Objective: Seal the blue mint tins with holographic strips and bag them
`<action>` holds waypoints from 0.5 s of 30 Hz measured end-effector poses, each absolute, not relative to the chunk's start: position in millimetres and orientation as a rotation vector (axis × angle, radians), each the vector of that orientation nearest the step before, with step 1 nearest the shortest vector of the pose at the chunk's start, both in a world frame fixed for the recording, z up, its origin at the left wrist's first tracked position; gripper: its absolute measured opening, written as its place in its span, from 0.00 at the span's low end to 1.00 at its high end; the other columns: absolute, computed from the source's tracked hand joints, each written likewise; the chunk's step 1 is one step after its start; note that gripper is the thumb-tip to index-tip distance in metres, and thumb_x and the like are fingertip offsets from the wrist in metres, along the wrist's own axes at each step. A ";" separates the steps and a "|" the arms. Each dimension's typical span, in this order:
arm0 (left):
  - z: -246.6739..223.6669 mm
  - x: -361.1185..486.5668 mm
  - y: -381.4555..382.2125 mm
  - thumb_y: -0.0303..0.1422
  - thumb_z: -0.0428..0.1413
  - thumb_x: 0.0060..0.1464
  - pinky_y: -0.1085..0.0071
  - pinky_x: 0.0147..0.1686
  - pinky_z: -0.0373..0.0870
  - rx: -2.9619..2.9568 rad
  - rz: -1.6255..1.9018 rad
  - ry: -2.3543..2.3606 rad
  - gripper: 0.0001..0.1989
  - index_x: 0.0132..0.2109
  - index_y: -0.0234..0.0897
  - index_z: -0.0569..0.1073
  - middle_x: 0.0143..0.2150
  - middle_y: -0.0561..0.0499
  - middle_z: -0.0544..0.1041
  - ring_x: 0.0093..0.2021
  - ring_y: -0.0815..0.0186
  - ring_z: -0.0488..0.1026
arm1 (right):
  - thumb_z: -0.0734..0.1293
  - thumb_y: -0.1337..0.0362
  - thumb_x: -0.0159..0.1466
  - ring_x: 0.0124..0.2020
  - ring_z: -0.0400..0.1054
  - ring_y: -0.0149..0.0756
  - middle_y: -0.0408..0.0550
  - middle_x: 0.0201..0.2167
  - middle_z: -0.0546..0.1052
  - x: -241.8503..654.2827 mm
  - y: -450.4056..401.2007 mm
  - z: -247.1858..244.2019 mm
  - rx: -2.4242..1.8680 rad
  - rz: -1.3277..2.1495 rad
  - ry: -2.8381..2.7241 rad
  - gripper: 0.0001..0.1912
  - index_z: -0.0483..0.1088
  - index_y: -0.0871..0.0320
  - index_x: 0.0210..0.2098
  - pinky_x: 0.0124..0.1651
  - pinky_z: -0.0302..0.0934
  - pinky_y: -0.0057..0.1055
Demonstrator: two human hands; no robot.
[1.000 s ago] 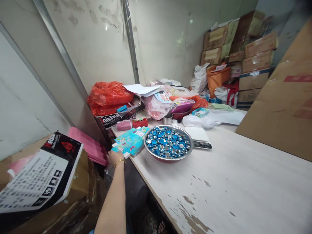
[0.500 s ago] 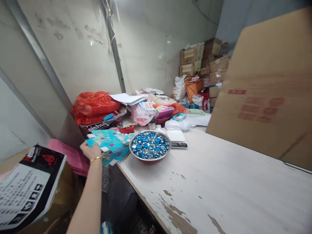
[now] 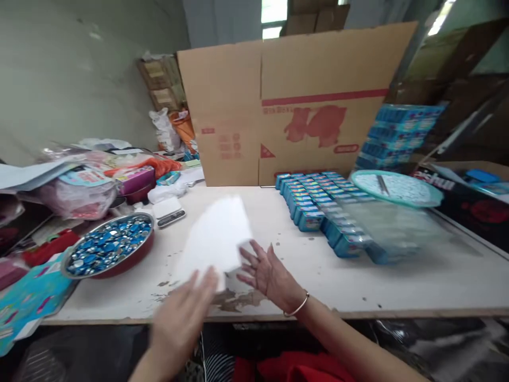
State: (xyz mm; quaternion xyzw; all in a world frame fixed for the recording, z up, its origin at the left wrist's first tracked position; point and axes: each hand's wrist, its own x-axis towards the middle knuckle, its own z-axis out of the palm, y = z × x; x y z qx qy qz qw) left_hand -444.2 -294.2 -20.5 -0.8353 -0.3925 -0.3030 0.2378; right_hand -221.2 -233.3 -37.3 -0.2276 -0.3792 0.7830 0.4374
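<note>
A blurred stack of white sheets [image 3: 217, 236] is over the table, left of the middle. Smeared by motion, my left hand [image 3: 185, 313] has its fingers together on the near edge of the sheets; its thumb is hidden. My right hand [image 3: 270, 273], palm turned up and fingers apart, is at their right edge and grips nothing. To the left stands a red bowl [image 3: 133, 260] full of blue and silver round pieces. Blue printed sheets [image 3: 37, 300] lie at the table's left corner, partly under the bowl.
Rows of small blue boxes [image 3: 302, 209] stand right of centre, beside clear plastic [image 3: 397, 225] and a round teal tray [image 3: 435, 199]. A large cardboard sheet [image 3: 230, 106] stands upright behind. A small scale [image 3: 170, 217] sits behind the bowl; bags [image 3: 87, 193] crowd the far left.
The view has swung right. My left hand has left the blue printed sheets at the left and is now at the white sheets. My right hand has come into view, open.
</note>
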 end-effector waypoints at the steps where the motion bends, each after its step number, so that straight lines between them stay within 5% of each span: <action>1: -28.1 -418.6 -295.4 0.25 0.44 0.63 0.68 0.45 0.71 -2.364 -0.754 -0.951 0.20 0.59 0.39 0.68 0.54 0.46 0.76 0.53 0.62 0.72 | 0.58 0.31 0.57 0.51 0.68 0.41 0.53 0.56 0.71 -201.0 -235.6 -42.0 -0.647 1.897 -0.965 0.39 0.65 0.51 0.57 0.53 0.62 0.40; 4: -66.7 -349.8 -293.3 0.24 0.45 0.62 0.68 0.38 0.71 -2.482 -0.531 -0.781 0.20 0.59 0.37 0.68 0.54 0.45 0.76 0.48 0.61 0.74 | 0.63 0.35 0.55 0.38 0.70 0.41 0.50 0.32 0.78 -138.4 -246.9 -75.4 -1.079 1.656 -1.260 0.32 0.74 0.60 0.34 0.43 0.63 0.37; 7: -109.3 -306.8 -293.0 0.25 0.47 0.60 0.66 0.37 0.70 -2.560 -0.345 -0.831 0.19 0.57 0.38 0.69 0.53 0.44 0.77 0.43 0.60 0.75 | 0.61 0.38 0.59 0.30 0.67 0.41 0.48 0.22 0.73 -79.2 -262.4 -111.0 -1.493 1.089 -1.565 0.30 0.70 0.59 0.23 0.38 0.62 0.37; 9: -128.2 -295.0 -296.0 0.26 0.49 0.60 0.65 0.38 0.71 -2.680 -0.247 -0.872 0.18 0.57 0.38 0.69 0.52 0.43 0.77 0.41 0.62 0.75 | 0.59 0.42 0.63 0.34 0.68 0.43 0.51 0.26 0.74 -49.5 -273.0 -125.5 -1.619 0.681 -1.659 0.27 0.71 0.59 0.26 0.41 0.62 0.39; 12: -140.1 -295.7 -300.7 0.41 0.54 0.58 0.56 0.48 0.70 -2.843 -0.213 -0.945 0.24 0.58 0.36 0.67 0.57 0.38 0.72 0.49 0.55 0.73 | 0.60 0.47 0.65 0.52 0.65 0.49 0.59 0.46 0.75 -28.9 -284.7 -138.5 -1.507 0.372 -1.852 0.24 0.72 0.61 0.46 0.54 0.60 0.44; 15: -142.4 -305.8 -302.6 0.49 0.56 0.55 0.47 0.58 0.63 -2.887 -0.287 -1.043 0.33 0.62 0.34 0.64 0.62 0.34 0.67 0.61 0.47 0.64 | 0.64 0.43 0.61 0.67 0.48 0.51 0.60 0.63 0.62 -31.2 -291.5 -151.7 -1.263 0.342 -2.165 0.38 0.59 0.60 0.63 0.64 0.48 0.52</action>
